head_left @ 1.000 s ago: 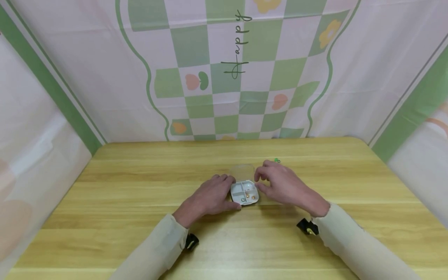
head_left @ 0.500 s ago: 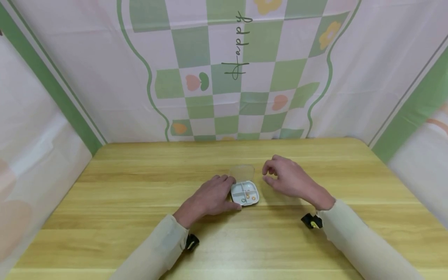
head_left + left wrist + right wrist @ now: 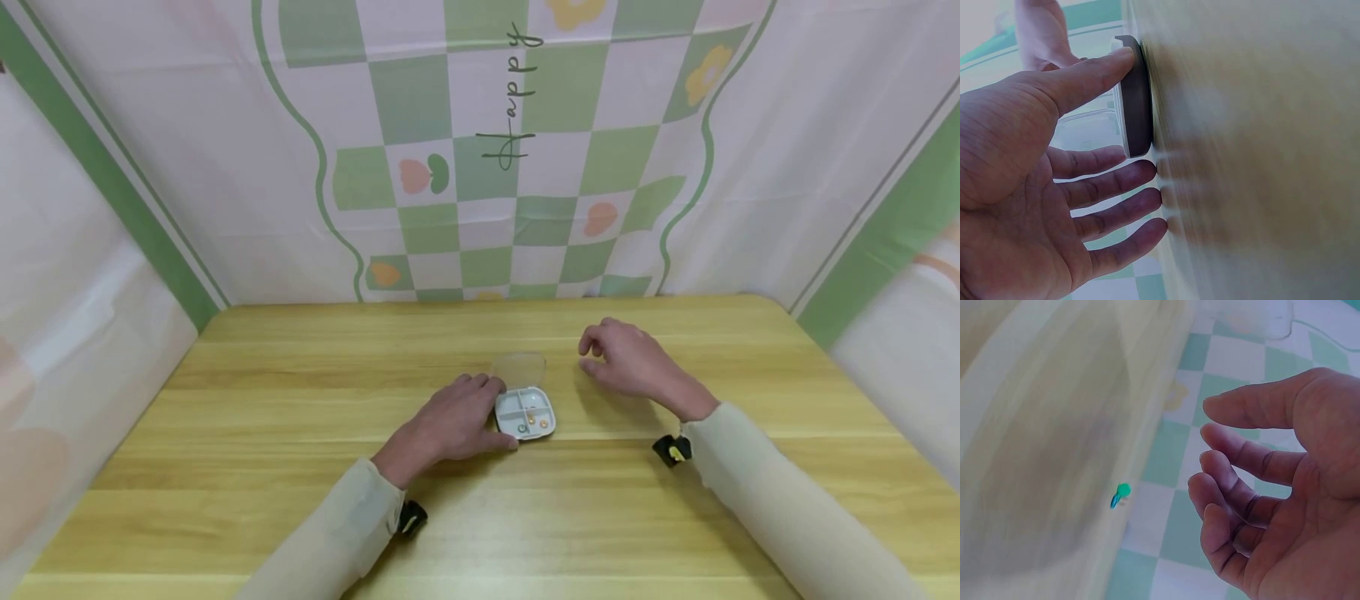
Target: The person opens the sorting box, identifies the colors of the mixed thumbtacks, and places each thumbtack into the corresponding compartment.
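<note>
Box (image 3: 511,404) held btwn thumb & fingers of L hand (image 3: 453,421); R hand (image 3: 630,358) fingers loosely curled, apart from it.

Left grip (image 3: 456,418) pinches; right grip (image 3: 628,358) hovers, loosely curled.

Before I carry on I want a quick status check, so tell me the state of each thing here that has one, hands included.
Case: open, on the table
Clear lid: swung back to the far side
Orange pieces: in the near-right compartment
Left hand: pinching the case
Right hand: loosely curled, holding nothing visible
Green piece: on the table, apart from the right hand
</note>
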Demonstrator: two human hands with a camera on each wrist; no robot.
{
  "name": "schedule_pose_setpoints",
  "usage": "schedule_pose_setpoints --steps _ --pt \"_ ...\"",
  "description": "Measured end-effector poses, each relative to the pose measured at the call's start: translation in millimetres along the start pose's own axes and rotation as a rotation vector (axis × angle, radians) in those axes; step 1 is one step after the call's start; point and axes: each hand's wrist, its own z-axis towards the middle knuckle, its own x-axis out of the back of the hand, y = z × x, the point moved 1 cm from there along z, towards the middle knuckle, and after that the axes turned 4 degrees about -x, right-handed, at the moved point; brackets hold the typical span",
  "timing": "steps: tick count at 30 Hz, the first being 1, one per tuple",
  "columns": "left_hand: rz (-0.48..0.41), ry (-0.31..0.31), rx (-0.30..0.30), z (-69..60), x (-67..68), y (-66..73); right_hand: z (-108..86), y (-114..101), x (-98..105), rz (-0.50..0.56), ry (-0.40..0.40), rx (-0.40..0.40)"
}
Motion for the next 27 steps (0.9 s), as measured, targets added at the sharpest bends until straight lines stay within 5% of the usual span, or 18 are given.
schedule_pose_setpoints --steps 15,27 --pt "-0.018 -0.005 0.008 0.4 -0.1 0.2 17.5 34 -1 0.010 -0.077 -0.149" --pt "-0.004 -0.001 -0.003 0.4 -0.1 -0.3 27.7 46 -3 -0.011 -0.087 -0.172"
